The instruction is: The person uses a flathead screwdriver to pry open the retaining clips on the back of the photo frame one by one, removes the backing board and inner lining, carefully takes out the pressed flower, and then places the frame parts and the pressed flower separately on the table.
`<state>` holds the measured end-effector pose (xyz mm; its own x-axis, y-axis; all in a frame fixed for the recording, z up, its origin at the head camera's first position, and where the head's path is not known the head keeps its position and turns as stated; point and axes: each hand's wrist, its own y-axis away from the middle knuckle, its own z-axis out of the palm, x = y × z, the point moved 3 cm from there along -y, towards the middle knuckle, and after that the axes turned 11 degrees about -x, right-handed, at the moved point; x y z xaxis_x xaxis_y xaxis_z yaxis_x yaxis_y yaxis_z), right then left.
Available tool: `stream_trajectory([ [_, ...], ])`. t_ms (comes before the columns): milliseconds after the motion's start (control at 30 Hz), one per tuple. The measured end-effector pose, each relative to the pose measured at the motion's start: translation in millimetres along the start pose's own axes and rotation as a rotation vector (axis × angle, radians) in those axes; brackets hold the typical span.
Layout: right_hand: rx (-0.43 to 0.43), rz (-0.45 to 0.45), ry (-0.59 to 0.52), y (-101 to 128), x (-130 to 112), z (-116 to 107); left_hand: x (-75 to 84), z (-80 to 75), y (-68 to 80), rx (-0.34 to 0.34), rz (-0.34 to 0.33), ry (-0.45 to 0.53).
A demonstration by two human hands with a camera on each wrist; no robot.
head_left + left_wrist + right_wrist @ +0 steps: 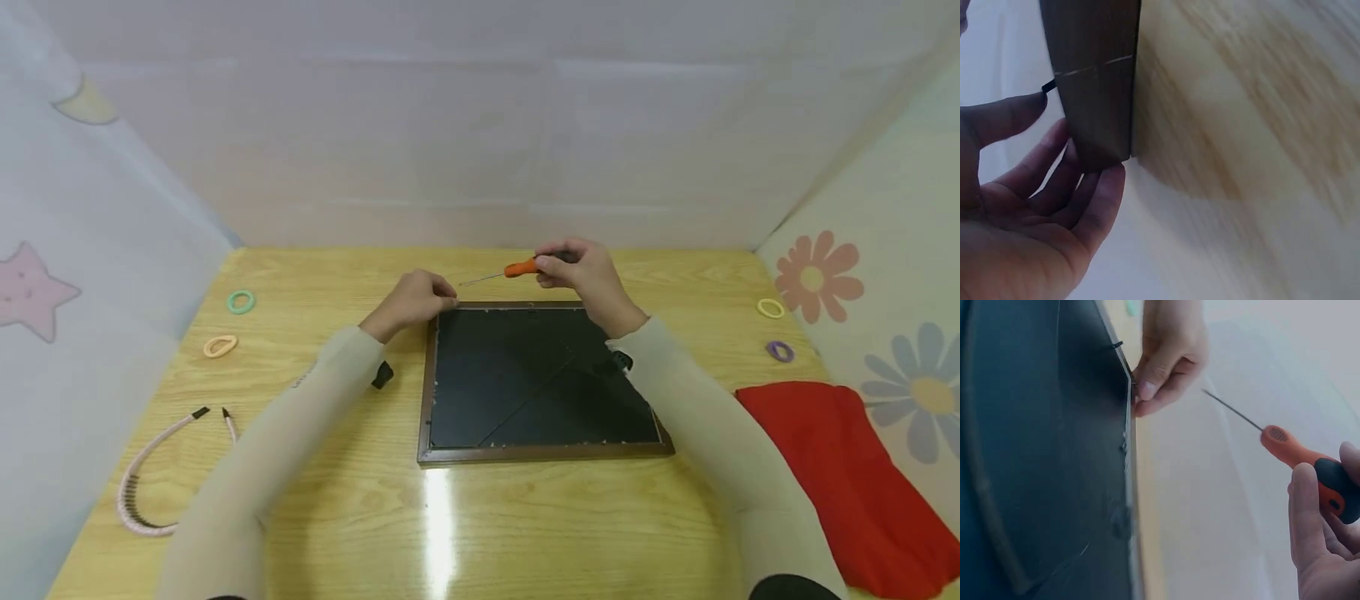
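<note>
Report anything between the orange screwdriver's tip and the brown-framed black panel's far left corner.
The left hand is in the way, fingers between that corner of the panel and the screwdriver. Nothing else visible is.

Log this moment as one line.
left hand: grips frame by corner | right hand: holds screwdriver, clear of frame | frame: back up

Between my left hand point(411, 302) and right hand point(588, 273), the screwdriver point(521, 268) bars the way; nearer me than both, past the frame point(517, 383), the counter point(525, 525) leaves room.
</note>
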<state>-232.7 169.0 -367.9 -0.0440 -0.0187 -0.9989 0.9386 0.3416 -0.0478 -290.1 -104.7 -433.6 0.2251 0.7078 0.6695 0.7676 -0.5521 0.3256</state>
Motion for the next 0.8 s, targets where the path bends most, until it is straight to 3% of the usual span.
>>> stream_trajectory([
  [133,-0.012,-0.009,-0.232,18,8,-24,4.1,7.6,-8.6,-0.013,0.025,-0.052],
  [300,0.034,-0.05,-0.316,37,13,-41,10.4,13.0,-16.3,-0.008,0.109,-0.167],
  [433,0.113,-0.069,-0.272,47,12,-46,10.6,13.2,-14.6,0.004,0.142,-0.275],
  [633,0.234,-0.05,0.042,56,3,-44,7.3,4.5,0.4,-0.001,0.164,-0.346],
  [800,0.262,-0.107,0.03,58,-1,-50,-4.3,-5.5,11.5,-0.014,0.157,-0.293],
])
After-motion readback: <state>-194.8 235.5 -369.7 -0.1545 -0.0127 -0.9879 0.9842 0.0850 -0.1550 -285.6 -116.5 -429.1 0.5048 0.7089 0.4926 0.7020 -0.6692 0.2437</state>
